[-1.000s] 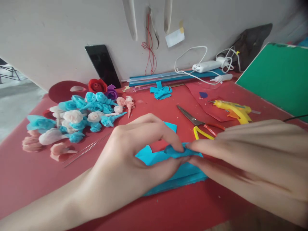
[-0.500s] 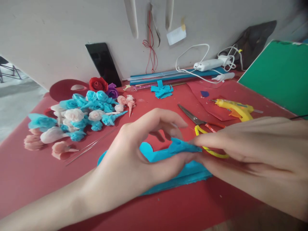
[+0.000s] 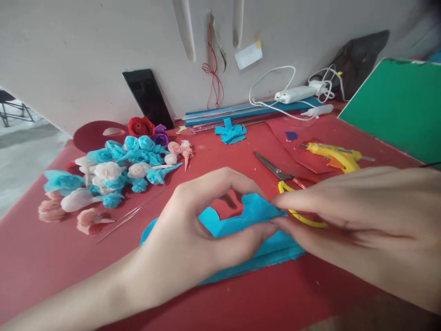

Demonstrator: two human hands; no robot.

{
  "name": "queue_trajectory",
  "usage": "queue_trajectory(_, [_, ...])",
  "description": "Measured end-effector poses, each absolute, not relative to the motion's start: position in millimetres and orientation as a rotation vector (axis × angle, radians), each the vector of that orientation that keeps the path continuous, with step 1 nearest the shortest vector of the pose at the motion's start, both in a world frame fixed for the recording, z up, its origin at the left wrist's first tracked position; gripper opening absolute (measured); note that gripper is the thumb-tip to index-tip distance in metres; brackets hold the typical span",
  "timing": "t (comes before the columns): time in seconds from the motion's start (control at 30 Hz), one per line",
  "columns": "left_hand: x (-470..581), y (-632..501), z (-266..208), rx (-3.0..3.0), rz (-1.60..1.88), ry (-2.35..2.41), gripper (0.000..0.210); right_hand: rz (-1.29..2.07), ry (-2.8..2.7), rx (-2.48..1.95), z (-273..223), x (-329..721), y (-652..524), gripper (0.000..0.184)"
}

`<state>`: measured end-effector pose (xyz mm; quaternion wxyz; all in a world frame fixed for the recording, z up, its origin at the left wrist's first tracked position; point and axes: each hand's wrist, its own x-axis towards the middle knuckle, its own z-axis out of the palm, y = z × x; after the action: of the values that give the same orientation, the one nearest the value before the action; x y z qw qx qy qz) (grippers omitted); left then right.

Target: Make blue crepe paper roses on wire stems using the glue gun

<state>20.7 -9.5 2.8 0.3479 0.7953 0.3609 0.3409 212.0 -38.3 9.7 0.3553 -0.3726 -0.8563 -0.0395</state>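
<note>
Between my two hands is a small rolled piece of blue crepe paper (image 3: 257, 208), its wider end facing left and its narrow end to the right. My right hand (image 3: 358, 225) pinches the narrow end between thumb and index finger. My left hand (image 3: 193, 234) curves around the wider end, its thumb along the near side and its fingers on the far side; the fingertips are partly hidden. Beneath the hands lies flat, folded blue crepe paper (image 3: 282, 257). Scissors (image 3: 275, 169) with yellow and red handles lie just beyond my right hand, which partly covers them.
Left on the red table are many blue, white and pink paper flowers (image 3: 108, 171), beside thin wires (image 3: 129, 216). A phone (image 3: 148, 99) leans on the wall. Blue strips (image 3: 230, 132), a yellow glue gun (image 3: 334, 154), a white power strip (image 3: 296, 94) and a green board (image 3: 396, 110) stand farther back.
The wide end of the rolled crepe paper now shows taller and flatter. My left index finger has come down behind it, nearer my right hand. The right hand keeps its pinch.
</note>
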Motion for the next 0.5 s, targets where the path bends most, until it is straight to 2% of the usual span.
queue_trajectory(0.13, [19.8,-10.1,2.3,2.095,0.931,0.829,0.014,-0.13,-2.206,-0.953,7.8,212.6,-35.9,0.012])
queue_trajectory(0.27, [16.9,-10.1,1.3,2.128,0.95,0.733,0.025,-0.199,-2.17,-0.938,5.7,214.2,-35.2,0.004])
queue_trajectory(0.5, [13.9,-10.4,1.8,2.147,0.952,0.652,0.038,-0.153,-2.168,-0.955,7.0,215.6,-38.7,0.003])
